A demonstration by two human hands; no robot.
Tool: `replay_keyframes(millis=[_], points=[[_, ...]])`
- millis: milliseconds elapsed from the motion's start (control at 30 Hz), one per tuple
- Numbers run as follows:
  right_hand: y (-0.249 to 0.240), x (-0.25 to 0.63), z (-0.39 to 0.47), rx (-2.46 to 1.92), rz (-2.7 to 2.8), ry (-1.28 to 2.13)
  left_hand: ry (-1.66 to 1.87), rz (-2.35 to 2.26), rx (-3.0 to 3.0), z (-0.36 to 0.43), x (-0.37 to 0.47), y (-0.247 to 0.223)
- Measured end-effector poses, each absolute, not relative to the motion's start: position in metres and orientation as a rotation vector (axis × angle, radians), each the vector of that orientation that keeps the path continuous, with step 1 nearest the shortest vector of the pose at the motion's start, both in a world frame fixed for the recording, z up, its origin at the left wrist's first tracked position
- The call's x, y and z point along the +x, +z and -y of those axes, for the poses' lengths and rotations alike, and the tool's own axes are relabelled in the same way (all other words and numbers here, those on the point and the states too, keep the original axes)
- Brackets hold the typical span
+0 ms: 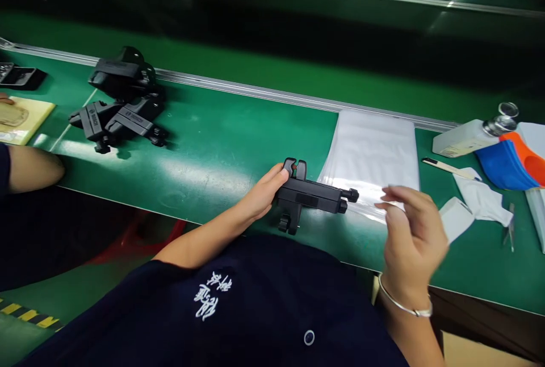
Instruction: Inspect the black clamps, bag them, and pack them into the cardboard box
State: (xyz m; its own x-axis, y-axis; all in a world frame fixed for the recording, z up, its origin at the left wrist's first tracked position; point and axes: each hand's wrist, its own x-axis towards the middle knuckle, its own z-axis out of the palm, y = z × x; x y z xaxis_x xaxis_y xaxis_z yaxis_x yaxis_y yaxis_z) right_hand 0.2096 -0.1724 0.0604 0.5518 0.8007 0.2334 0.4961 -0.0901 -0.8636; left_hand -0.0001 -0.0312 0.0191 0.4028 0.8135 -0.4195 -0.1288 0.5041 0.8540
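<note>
A black plastic clamp-like device (pixel 313 194) is held above the green table's front part, its two knobs pointing right. My left hand (pixel 264 192) grips its left end, the thumb on top near the upright jaws. Off to the right, my right hand (pixel 413 236) is raised apart from the device, with thumb and index finger curled toward each other; a gap shows between their tips, with nothing I can make out in it. A stack of clear plastic bags (pixel 374 151) lies behind and between the device and my right hand.
More black devices (pixel 121 100) are piled at the back left. A person's arm (pixel 34 168) rests at the far left by a yellow pad (pixel 32 117). On the right are a bottle (pixel 462 138), cutter (pixel 447 167), white cloth (pixel 481 194), tweezers (pixel 511 228) and blue-orange bin (pixel 511 160).
</note>
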Motion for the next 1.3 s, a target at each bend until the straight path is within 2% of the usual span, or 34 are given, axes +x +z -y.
replay_keyframes(millis=[100,200,467,600,767,833,900,1067,1300], points=[[0.024,0.217,0.147,-1.824,1.054,0.659,0.665,-0.948,0.848,0.032,0.002,0.019],[-0.002,0.213,0.144,-1.702,0.972,0.984,0.639,-0.934,0.846,0.032,0.004,0.019],[-0.007,0.206,0.140,-1.523,0.608,1.187,0.579,-0.824,0.976,0.034,-0.001,0.017],[-0.001,0.205,0.138,-1.595,0.677,1.126,0.643,-0.810,1.225,0.039,-0.004,0.014],[0.006,0.205,0.152,-1.717,1.236,0.516,0.631,-0.838,1.090,0.041,-0.002,0.009],[0.005,0.206,0.155,-1.690,1.293,0.436,0.645,-0.822,1.072,0.041,-0.002,0.008],[0.001,0.204,0.156,-1.648,1.174,0.549,0.709,-0.784,1.167,0.041,-0.004,0.009],[-0.011,0.195,0.155,-1.321,0.792,1.142,0.734,-0.657,1.472,0.038,-0.011,0.018],[-0.015,0.207,0.154,-1.234,0.839,1.047,0.717,-0.401,1.745,0.030,-0.011,0.022]])
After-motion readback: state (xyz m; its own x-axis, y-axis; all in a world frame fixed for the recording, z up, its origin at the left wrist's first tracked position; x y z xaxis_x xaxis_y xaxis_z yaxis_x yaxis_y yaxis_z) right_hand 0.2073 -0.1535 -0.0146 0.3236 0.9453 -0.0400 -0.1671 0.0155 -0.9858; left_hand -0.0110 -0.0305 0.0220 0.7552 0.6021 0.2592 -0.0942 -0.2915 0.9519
